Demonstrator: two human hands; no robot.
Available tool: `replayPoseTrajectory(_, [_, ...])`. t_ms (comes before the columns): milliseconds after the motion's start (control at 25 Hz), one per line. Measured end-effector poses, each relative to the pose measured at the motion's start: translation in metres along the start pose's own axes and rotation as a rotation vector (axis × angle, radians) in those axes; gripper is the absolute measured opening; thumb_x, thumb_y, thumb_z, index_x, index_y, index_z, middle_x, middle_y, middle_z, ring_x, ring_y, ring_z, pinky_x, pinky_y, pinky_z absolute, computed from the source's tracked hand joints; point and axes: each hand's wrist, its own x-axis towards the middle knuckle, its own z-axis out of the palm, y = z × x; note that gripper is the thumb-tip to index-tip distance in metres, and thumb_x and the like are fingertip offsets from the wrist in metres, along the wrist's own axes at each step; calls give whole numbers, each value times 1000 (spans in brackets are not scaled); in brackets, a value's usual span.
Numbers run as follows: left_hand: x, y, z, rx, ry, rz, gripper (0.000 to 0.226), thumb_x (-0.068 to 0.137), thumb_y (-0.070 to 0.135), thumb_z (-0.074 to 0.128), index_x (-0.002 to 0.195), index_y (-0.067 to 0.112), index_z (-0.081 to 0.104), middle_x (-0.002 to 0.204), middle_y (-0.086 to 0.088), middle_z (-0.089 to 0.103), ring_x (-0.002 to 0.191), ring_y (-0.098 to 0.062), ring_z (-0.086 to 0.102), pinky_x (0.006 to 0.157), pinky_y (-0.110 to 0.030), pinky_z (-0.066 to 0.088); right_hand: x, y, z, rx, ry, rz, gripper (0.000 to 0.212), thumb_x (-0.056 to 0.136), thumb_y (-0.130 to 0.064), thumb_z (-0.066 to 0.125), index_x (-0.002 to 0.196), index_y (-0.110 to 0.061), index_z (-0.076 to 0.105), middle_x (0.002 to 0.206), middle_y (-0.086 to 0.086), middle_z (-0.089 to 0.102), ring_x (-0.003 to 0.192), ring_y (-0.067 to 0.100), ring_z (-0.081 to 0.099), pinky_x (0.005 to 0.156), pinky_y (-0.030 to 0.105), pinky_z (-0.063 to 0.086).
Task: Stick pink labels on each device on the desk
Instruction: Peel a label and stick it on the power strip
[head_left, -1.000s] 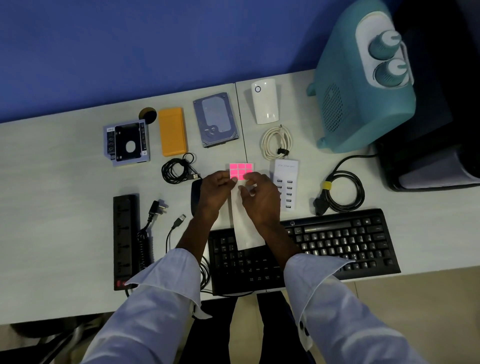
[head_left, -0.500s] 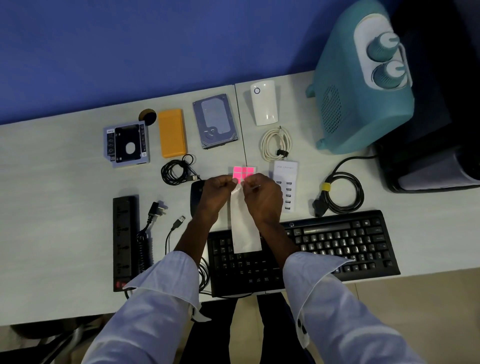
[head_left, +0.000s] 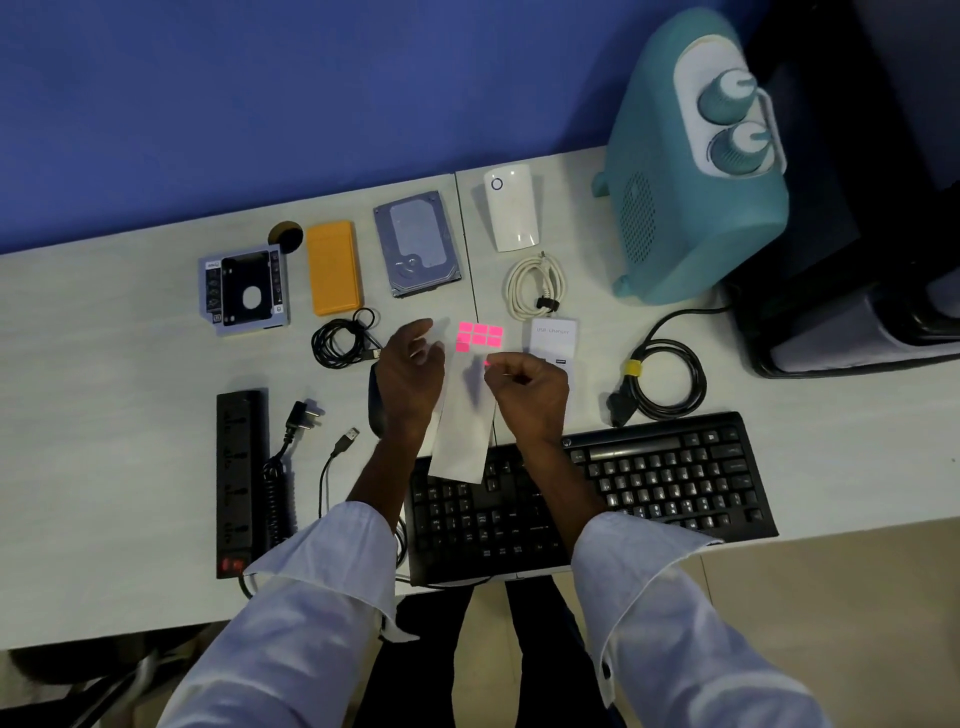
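Observation:
A white backing sheet with several pink labels at its top end hangs over the desk, its lower end above the black keyboard. My left hand holds the sheet by its left edge, with the fingertips raised. My right hand is just right of the sheet and pinches one small pink label at its fingertips. I see no pink label on any device.
Along the back lie a drive caddy, an orange case, a hard drive and a white plug-in device. A USB charger, a power strip, coiled cables and a teal heater are also here.
My right hand has pulled one pink label off the sheet and drawn back to the right. The sheet has tilted, and my left fingers have lifted.

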Motion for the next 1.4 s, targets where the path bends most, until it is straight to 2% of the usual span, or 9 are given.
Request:
replayPoseTrajectory(80, [-16, 2, 3, -1, -42, 99, 29, 86, 0, 63, 115, 3, 64, 115, -5, 67, 98, -15, 64, 74, -5, 47, -5, 2, -11, 51, -11, 2, 15, 78, -11, 70, 87, -18, 79, 79, 3, 77, 75, 25, 73, 75, 37, 59])
replayPoseTrajectory(160, [-37, -2, 10, 21, -130, 207, 26, 86, 1, 65, 111, 7, 66, 112, -4, 69, 96, -16, 66, 77, -17, 52, -12, 8, -25, 71, 18, 14, 23, 76, -8, 68, 94, -20, 76, 80, 9, 77, 77, 29, 73, 78, 38, 58])
replayPoseTrajectory(320, [-91, -13, 28, 321, -332, 441, 31, 85, 24, 66, 115, 17, 64, 113, 3, 66, 104, -12, 60, 91, -28, 50, -37, 22, -61, 116, 89, 38, 19, 81, 1, 70, 92, -12, 77, 83, 8, 77, 78, 23, 72, 79, 40, 61])
replayPoseTrajectory(480, [-120, -24, 35, 607, -448, 564, 65, 73, 51, 66, 128, 19, 55, 130, -4, 56, 118, -21, 52, 97, -36, 46, -60, 30, -89, 145, 159, 85, 14, 80, -2, 73, 80, -15, 77, 75, 8, 76, 70, 21, 71, 74, 41, 61])
replayPoseTrajectory(760, [-153, -35, 42, 901, -610, 718, 117, 51, 83, 53, 142, 12, 41, 141, -18, 45, 129, -35, 44, 102, -47, 41, -103, 57, -118, 227, 260, 117, 6, 82, -6, 73, 86, -8, 76, 77, 9, 76, 67, 20, 71, 69, 36, 60])
replayPoseTrajectory(1000, [-161, -33, 60, 1183, -712, 741, 144, 39, 84, 64, 153, 15, 11, 150, -25, 26, 137, -41, 28, 108, -55, 30, -143, 85, -139, 242, 343, 80, 14, 82, -3, 70, 85, -13, 79, 80, 4, 77, 71, 10, 69, 75, 32, 59])
replayPoseTrajectory(1120, [-163, -27, 64, 1232, -711, 748, 147, 39, 77, 72, 154, 18, 1, 148, -27, 24, 132, -42, 31, 107, -52, 30, -153, 93, -146, 261, 364, 92, 12, 83, -2, 70, 87, -9, 78, 78, 5, 76, 66, 9, 66, 64, 26, 55])
replayPoseTrajectory(1240, [-159, -20, 64, 1159, -749, 768, 144, 37, 74, 69, 153, 25, 0, 138, -24, 35, 121, -39, 41, 101, -48, 41, -163, 92, -156, 358, 353, 117, 8, 85, 1, 70, 91, 1, 75, 76, 11, 72, 61, 13, 63, 55, 18, 47])
replayPoseTrajectory(1400, [-138, 19, 52, 911, -1050, 455, 130, 48, 52, 79, 152, 33, 4, 145, -7, 39, 130, -24, 42, 104, -36, 39, -165, 79, -163, 526, 330, 155, 10, 85, 1, 70, 95, 3, 71, 75, 9, 70, 58, 12, 61, 51, 20, 45])
